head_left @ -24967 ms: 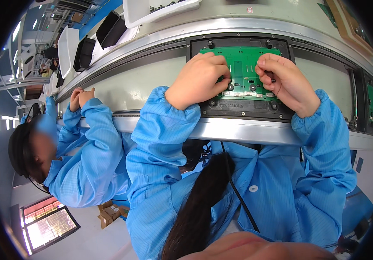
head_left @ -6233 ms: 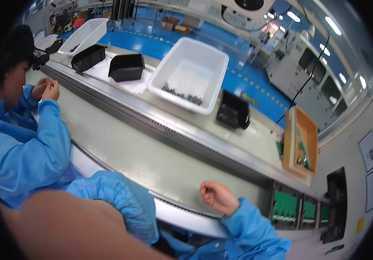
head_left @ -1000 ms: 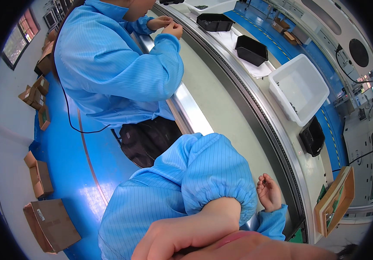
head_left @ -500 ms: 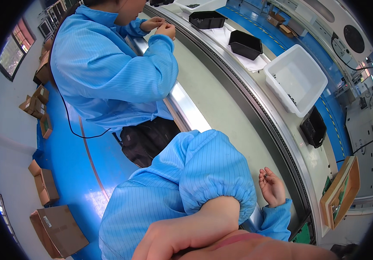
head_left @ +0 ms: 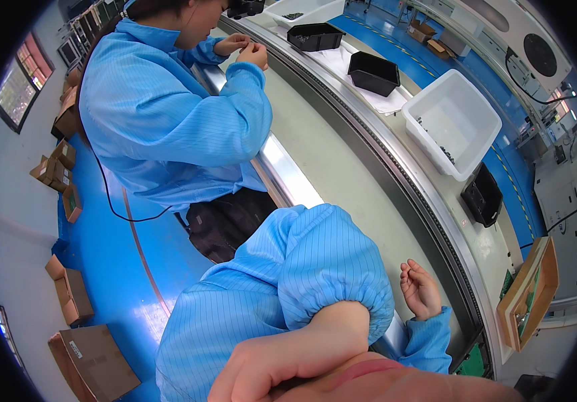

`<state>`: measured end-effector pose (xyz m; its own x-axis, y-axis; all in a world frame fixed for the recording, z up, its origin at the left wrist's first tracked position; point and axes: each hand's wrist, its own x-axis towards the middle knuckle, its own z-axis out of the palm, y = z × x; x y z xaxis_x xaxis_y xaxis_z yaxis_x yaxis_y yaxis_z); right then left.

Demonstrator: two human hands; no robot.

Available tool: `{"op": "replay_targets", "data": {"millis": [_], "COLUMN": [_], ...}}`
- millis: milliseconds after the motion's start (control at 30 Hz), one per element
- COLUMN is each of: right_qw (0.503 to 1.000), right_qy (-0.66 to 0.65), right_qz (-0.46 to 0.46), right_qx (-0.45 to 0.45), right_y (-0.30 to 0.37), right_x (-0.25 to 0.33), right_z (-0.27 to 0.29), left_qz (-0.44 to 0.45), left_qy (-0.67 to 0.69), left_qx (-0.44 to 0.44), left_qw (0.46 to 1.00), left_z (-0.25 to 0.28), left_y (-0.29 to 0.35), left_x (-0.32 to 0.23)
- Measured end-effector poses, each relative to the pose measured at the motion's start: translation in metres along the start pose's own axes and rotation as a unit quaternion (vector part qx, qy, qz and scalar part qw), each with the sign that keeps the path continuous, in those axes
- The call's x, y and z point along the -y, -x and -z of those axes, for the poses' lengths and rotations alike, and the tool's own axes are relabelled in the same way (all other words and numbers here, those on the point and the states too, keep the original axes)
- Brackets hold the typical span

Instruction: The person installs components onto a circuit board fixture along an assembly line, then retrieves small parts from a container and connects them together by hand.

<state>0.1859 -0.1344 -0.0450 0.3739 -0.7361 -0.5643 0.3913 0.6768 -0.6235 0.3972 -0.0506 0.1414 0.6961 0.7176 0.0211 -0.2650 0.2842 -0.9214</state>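
Note:
My left arm in a blue sleeve [head_left: 328,268] is bent up close to the camera. My left hand [head_left: 281,358] is curled into a loose fist right under the lens, and I see nothing in it. My right hand [head_left: 421,289] rests palm up on the pale bench top [head_left: 342,181] by its near metal edge, with the fingers loosely curled and empty. A wooden-framed holder with a green circuit board [head_left: 528,295] stands to the right of that hand, beyond the conveyor rail [head_left: 395,167].
A co-worker in a blue coat [head_left: 168,114] sits at the same bench on my left, hands together [head_left: 245,50] over it. Beyond the rail lie two black trays [head_left: 373,72], a white bin [head_left: 452,124] and a black box [head_left: 481,195]. Cardboard boxes [head_left: 94,362] sit on the blue floor.
The view has swung a little, bringing more of the bench and bins into sight. My right hand stays on the bench and my left arm stays raised.

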Motion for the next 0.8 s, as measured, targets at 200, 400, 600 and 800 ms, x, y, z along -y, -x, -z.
{"op": "replay_targets", "data": {"millis": [200, 400, 600, 800], "right_qw": [1.000, 1.000, 0.999, 1.000], "right_qy": [-0.006, -0.003, 0.012, 0.012], "right_qz": [-0.003, 0.005, 0.020, 0.017], "right_qx": [-0.015, -0.023, -0.021, 0.014], "right_y": [0.000, 0.002, 0.000, -0.003], "right_x": [0.000, 0.002, -0.001, -0.001], "right_z": [-0.005, -0.007, -0.001, 0.006], "left_qz": [-0.003, -0.005, -0.008, -0.007], "left_qy": [0.001, 0.007, 0.010, 0.015], "left_qx": [0.005, 0.010, 0.011, 0.013], "left_qw": [1.000, 1.000, 1.000, 1.000], "left_z": [0.005, 0.008, 0.009, 0.010], "left_y": [0.000, -0.002, -0.002, -0.003], "left_x": [-0.001, -0.002, -0.003, -0.003]}}
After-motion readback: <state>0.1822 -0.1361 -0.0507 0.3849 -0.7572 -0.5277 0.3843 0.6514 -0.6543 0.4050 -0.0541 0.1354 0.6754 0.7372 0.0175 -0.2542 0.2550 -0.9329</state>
